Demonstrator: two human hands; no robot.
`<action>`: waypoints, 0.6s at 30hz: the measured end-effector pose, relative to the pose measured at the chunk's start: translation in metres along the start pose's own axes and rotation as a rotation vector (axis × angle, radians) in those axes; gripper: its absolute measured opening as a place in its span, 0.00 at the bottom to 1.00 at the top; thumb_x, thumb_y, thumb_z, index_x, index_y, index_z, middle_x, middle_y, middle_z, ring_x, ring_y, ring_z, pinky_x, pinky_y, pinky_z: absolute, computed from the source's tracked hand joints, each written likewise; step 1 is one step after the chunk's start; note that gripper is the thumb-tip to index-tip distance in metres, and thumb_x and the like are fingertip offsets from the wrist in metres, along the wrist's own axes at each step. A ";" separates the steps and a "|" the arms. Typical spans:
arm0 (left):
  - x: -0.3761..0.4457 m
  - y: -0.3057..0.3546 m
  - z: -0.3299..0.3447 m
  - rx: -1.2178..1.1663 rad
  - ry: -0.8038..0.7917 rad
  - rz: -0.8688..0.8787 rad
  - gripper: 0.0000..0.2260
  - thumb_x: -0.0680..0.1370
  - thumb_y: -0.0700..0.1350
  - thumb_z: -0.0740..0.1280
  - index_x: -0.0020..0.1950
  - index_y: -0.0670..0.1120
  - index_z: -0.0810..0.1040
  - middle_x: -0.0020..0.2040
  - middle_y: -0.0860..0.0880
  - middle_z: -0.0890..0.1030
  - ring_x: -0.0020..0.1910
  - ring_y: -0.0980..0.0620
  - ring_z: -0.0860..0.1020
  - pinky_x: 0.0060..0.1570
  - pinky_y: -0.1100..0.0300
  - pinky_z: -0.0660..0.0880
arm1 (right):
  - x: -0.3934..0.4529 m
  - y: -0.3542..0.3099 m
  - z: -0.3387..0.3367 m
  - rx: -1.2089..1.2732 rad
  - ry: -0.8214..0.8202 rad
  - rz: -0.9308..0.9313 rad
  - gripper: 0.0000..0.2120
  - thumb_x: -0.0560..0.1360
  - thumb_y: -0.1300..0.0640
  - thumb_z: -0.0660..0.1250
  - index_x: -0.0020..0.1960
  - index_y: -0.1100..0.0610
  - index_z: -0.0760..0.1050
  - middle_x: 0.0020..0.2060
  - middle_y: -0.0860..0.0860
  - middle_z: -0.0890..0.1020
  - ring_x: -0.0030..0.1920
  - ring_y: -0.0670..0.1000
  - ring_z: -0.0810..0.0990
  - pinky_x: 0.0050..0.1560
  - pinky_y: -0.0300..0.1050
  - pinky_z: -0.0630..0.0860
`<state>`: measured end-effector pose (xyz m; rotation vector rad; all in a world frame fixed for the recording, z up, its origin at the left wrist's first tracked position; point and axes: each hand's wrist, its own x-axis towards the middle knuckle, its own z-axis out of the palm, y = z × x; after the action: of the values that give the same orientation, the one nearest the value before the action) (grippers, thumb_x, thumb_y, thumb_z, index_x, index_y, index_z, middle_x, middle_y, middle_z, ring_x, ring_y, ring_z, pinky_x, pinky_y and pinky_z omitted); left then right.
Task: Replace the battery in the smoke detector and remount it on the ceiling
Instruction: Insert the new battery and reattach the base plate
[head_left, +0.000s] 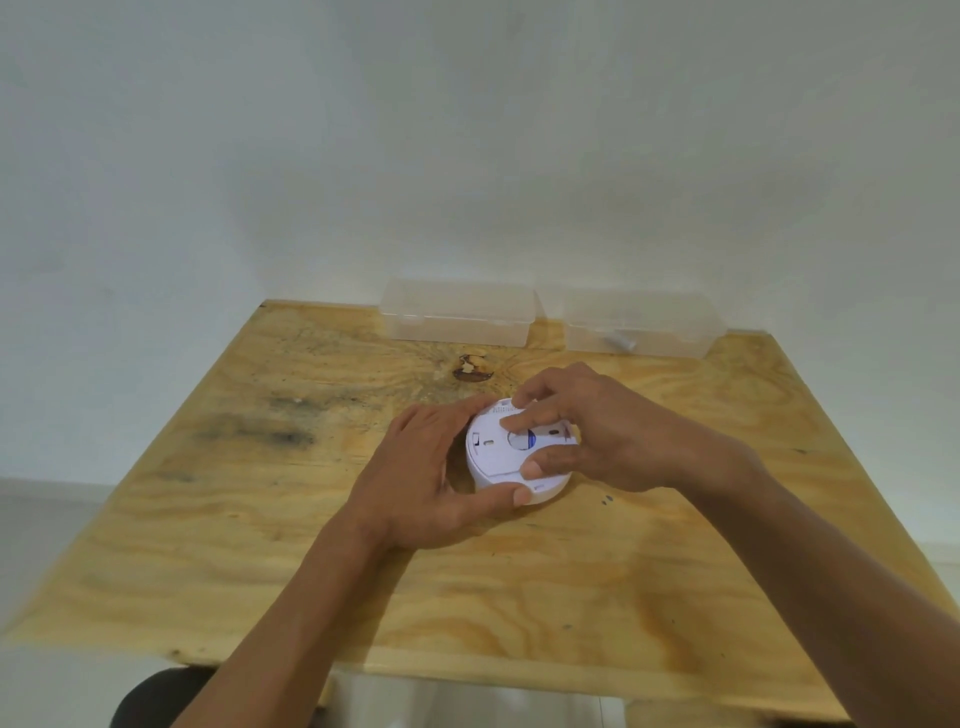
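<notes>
A round white smoke detector (496, 457) lies back side up near the middle of the plywood table (270, 519). Its flat back plate shows slots and a round opening with a blue patch. My left hand (421, 478) wraps the detector's left side, thumb along its front rim. My right hand (597, 431) comes from the right, with fingers on the back plate's far edge and the thumb on its near edge. A small light-coloured cylinder, maybe a battery (621, 342), lies inside the right-hand clear box.
Two clear plastic boxes stand at the table's far edge against the white wall, one left (457, 312) and one right (644, 325). A dark knot (470, 369) marks the wood behind the detector. A dark round object (150, 699) shows below the table's near edge.
</notes>
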<state>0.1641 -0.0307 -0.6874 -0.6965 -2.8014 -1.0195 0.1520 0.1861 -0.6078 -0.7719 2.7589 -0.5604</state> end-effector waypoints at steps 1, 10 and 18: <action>0.000 0.000 0.000 0.001 -0.003 -0.003 0.40 0.66 0.75 0.66 0.74 0.58 0.67 0.63 0.64 0.75 0.59 0.62 0.72 0.67 0.58 0.65 | 0.000 0.001 0.001 0.009 -0.003 0.002 0.23 0.73 0.45 0.72 0.67 0.46 0.76 0.63 0.44 0.71 0.60 0.45 0.63 0.60 0.43 0.66; -0.001 0.004 -0.002 -0.021 0.018 0.010 0.36 0.66 0.74 0.67 0.72 0.61 0.69 0.60 0.70 0.73 0.58 0.69 0.71 0.66 0.58 0.66 | -0.003 0.010 0.009 0.156 0.128 0.033 0.26 0.68 0.44 0.77 0.64 0.45 0.78 0.58 0.41 0.77 0.60 0.46 0.71 0.60 0.47 0.71; 0.000 0.005 -0.003 -0.005 0.004 0.004 0.35 0.66 0.74 0.67 0.70 0.62 0.69 0.58 0.68 0.74 0.57 0.61 0.74 0.64 0.58 0.67 | -0.001 0.014 0.011 0.268 0.176 0.063 0.30 0.62 0.45 0.81 0.63 0.44 0.78 0.57 0.42 0.79 0.59 0.44 0.75 0.61 0.51 0.75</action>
<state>0.1660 -0.0289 -0.6816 -0.6993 -2.7936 -1.0266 0.1498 0.1945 -0.6231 -0.5975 2.7689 -1.0041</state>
